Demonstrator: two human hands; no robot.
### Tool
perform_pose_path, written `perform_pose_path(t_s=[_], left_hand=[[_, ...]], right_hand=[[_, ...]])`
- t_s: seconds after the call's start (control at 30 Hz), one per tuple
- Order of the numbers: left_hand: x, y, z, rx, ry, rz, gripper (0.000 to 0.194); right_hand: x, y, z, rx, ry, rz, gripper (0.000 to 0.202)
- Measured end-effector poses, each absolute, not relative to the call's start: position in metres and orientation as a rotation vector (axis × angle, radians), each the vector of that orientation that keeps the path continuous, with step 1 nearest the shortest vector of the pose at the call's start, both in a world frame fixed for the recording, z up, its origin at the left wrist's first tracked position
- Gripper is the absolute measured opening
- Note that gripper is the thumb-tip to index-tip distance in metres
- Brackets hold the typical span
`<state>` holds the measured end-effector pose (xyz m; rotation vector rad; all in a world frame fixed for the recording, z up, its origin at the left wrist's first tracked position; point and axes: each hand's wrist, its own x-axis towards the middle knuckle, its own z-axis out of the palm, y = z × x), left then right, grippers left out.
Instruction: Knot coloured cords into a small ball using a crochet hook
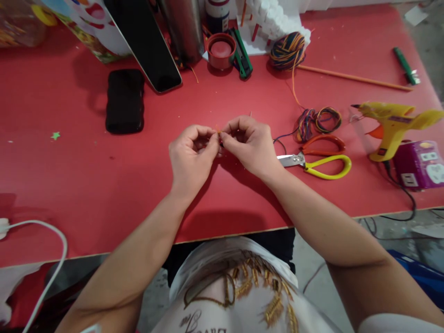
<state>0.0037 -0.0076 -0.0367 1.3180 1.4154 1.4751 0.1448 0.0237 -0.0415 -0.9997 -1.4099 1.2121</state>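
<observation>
My left hand [194, 155] and my right hand [250, 145] meet over the middle of the red table [145, 185], thumbs and fingertips pinched together. Between the fingertips shows a tiny bit of orange and something dark, too small to make out. A thin multicoloured yarn [286, 135] runs from beside my right hand to small coils [305, 125] on the right. Scissors [328, 166] with one red and one yellow handle lie just right of my right wrist, their blades partly hidden by it.
A yarn ball [287, 51], green cutter [243, 55], red lid [221, 50] and metal flask [185, 30] stand at the back. A phone [147, 44] leans there, near a black case [125, 101]. On the right are a yellow glue gun [388, 125], purple box [421, 164] and thin stick [357, 77].
</observation>
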Motion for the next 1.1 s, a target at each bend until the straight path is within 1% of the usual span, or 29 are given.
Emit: perform_pose_path(t_s=[0.1,0.3,0.4,0.53,0.67,0.83,1.1], left_hand=[[0.004,-0.0077,-0.0362,1.287,1.369,1.478,0.01],[0.0034,-0.0095,-0.0342,1.332,1.437,1.422,0.002],[0.003,-0.0093,-0.0339,1.321,1.464,1.407,0.007],[0.003,-0.0072,-0.035,1.161,1.376,1.401,0.012],[0.0025,-0.0043,-0.0383,1.035,1.253,1.397,0.012],[0.002,-0.0015,-0.0426,0.984,1.156,1.419,0.015],[0.003,-0.0032,-0.0414,1.019,1.197,1.424,0.013]], right_hand=[[0.146,0.0261,-0.039,-0.972,-1.398,1.241,0.009],[0.1519,0.0285,-0.0359,-0.942,-1.418,1.299,0.009],[0.1523,0.0284,-0.0364,-0.933,-1.424,1.284,0.007],[0.1511,0.0276,-0.0377,-0.951,-1.441,1.237,0.006],[0.1503,0.0272,-0.0372,-1.013,-1.45,1.188,0.005],[0.1488,0.0259,-0.0355,-1.003,-1.449,1.177,0.013],[0.1487,0.0217,-0.0409,-0.99,-1.516,1.135,0.011]])
